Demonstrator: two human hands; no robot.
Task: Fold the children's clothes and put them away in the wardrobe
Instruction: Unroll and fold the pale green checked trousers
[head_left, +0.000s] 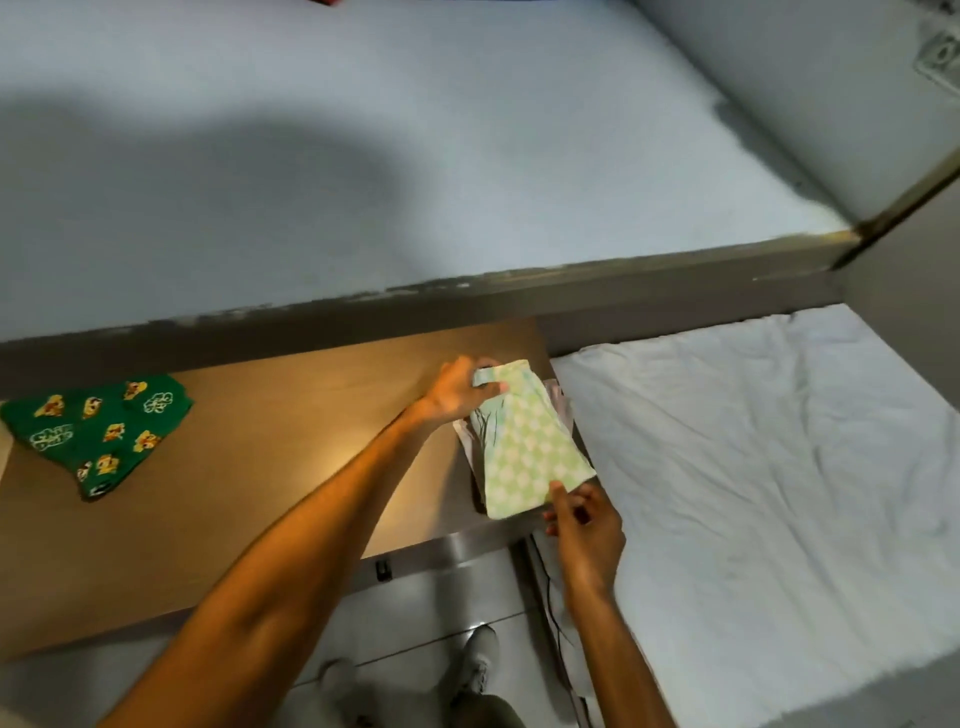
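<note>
A folded light green checked garment (527, 444) lies on top of a small stack of pale folded clothes (562, 402) at the right end of the brown table (249, 467). My left hand (460, 389) grips the garment's far end, thumb on top. My right hand (584, 525) pinches its near corner at the table's edge. A dark green garment with yellow cartoon prints (98, 428) lies flat at the table's far left.
A bed with a crumpled white sheet (753, 457) stands right beside the table. A pale blue wall (415, 156) with a grey skirting band runs behind. Grey tiled floor, my shoes (480, 660) and a dark cable (550, 582) lie below.
</note>
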